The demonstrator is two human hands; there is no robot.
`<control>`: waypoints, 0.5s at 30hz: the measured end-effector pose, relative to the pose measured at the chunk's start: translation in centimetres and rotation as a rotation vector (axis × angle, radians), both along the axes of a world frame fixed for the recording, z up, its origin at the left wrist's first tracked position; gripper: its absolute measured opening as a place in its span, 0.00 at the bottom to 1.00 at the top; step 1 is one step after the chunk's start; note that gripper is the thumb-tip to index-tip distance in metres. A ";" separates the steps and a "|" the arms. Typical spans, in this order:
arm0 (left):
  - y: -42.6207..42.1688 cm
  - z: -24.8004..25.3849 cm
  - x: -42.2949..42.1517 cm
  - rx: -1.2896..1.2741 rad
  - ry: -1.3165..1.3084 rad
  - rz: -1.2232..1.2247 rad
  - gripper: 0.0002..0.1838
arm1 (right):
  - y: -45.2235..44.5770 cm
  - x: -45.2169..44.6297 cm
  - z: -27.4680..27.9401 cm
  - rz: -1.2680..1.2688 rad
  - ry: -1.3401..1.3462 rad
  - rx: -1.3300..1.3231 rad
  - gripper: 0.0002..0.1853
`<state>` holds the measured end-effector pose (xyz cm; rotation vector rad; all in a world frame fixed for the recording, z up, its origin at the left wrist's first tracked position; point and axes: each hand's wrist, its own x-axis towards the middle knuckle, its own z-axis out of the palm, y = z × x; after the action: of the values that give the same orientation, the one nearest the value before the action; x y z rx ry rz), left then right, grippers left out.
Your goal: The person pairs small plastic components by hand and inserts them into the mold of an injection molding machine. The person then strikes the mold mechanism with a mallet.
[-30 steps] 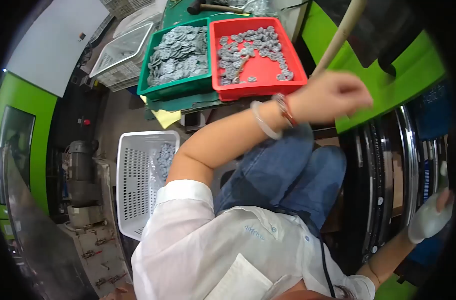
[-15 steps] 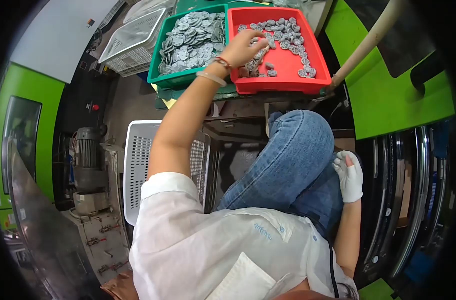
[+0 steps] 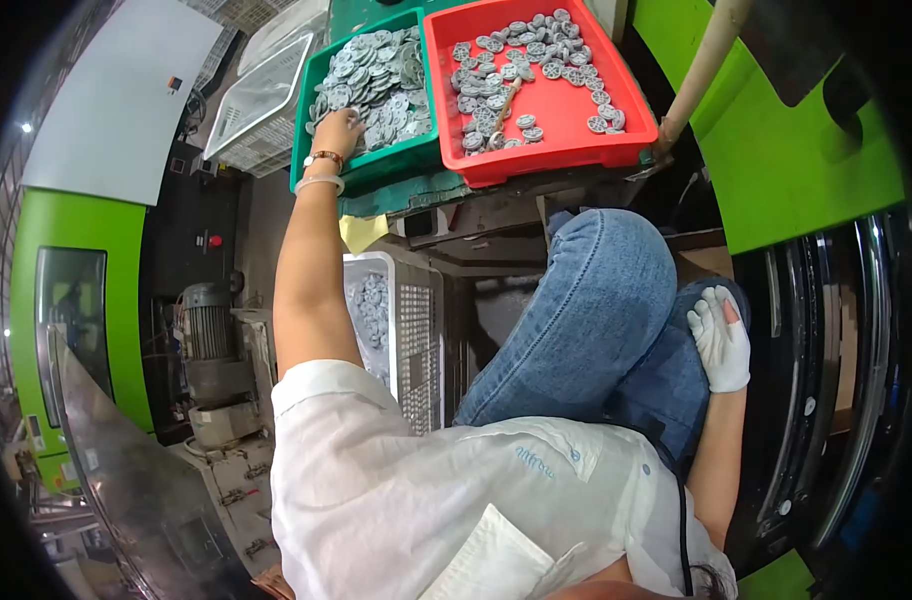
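Note:
My left hand [image 3: 338, 134], bare with bracelets at the wrist, is down in the green tray [image 3: 379, 160] at its near left corner. Its bent fingers touch the edge of a heap of flat grey spoked discs [image 3: 376, 65]. Whatever lies between the fingertips is hidden. To the right stands a red tray [image 3: 566, 130] with similar, thicker-looking grey wheels [image 3: 536, 50] scattered along its sides. A thin tan stick [image 3: 506, 108] lies among them. My right hand [image 3: 721, 340], in a white glove with one bare fingertip, rests by my thigh, loosely open and holding nothing.
Below the trays is a white perforated basket [image 3: 418, 330] with more grey pieces inside. Another white basket [image 3: 261, 95] stands left of the green tray. A tan pole [image 3: 706, 75] rises beside the red tray. Green machines [image 3: 81, 215] flank both sides.
My left hand has moved left from above the red tray into the green tray, and its fingers have curled. My right hand stays by my thigh. The view has shifted slightly.

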<state>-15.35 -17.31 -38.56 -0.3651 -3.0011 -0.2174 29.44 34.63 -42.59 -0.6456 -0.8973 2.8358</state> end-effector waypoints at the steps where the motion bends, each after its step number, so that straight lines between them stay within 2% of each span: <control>1: 0.3 0.3 0.2 -0.022 -0.042 0.003 0.17 | 0.1 0.1 0.0 0.006 0.008 -0.002 0.12; 5: -0.2 0.9 0.2 0.165 -0.015 0.091 0.15 | 0.0 0.3 0.2 0.022 0.026 0.003 0.11; 8: 0.2 2.8 1.0 0.488 -0.192 0.071 0.15 | -0.2 0.3 0.3 0.016 0.027 0.004 0.11; 9: 0.3 3.0 1.1 0.630 -0.349 0.036 0.15 | -0.3 0.3 0.3 0.014 0.026 0.004 0.11; 12: 0.9 3.4 2.3 0.253 -0.229 -0.196 0.16 | -0.2 0.2 0.3 0.036 0.031 0.010 0.11; 15: 1.0 2.9 1.4 0.079 -0.302 -0.150 0.18 | -0.1 0.3 0.0 0.040 0.034 0.015 0.11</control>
<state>-13.97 -16.27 -35.69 -0.6001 -3.2474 -0.4407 29.73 34.53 -42.59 -0.5826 -0.9353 2.8628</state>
